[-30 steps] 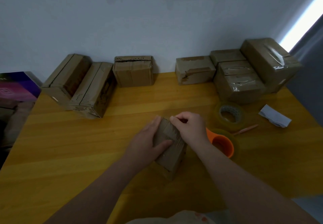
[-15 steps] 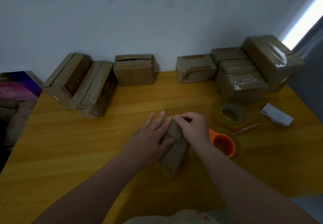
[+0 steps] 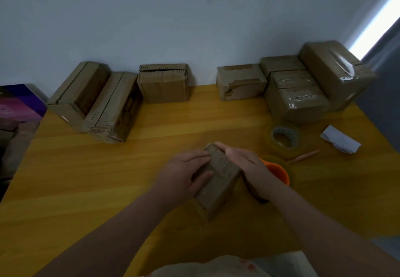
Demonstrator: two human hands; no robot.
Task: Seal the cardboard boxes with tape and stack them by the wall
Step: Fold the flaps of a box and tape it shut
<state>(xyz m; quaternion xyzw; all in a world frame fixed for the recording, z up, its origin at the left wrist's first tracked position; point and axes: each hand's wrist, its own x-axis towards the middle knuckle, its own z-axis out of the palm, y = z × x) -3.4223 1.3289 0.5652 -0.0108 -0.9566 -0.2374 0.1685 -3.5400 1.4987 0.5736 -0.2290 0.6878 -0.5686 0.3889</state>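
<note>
No writing can be read anywhere: the dark print on the side of one left-hand box (image 3: 114,108), the small white label on the box beside it (image 3: 80,90) and the pale pattern on the purple carton (image 3: 19,103) off the table's left edge are all too blurred.

The small cardboard box (image 3: 219,179) lies closed near the middle of the yellow wooden table (image 3: 86,179), one end towards the person; its contents are hidden. The left hand (image 3: 184,172) lies flat against its left side, fingers nearly straight and together, thumb pressed on the same side. The right hand (image 3: 246,164) presses along its upper right edge with straight fingers; its thumb is out of sight. Neither hand wraps round the box.

Just behind the right hand sits an orange tape dispenser (image 3: 279,174), partly hidden. Beyond it lie a roll of clear tape (image 3: 285,138), a pencil (image 3: 303,157) and a folded white paper (image 3: 341,141).

Against the wall stand more closed boxes: the two leaning at the left, a middle box (image 3: 163,84) with a ragged top edge, a scuffed box (image 3: 241,82), and at the right a cluster of three boxes (image 3: 296,101) bound in glossy tape, the large one (image 3: 333,71) sitting highest.
</note>
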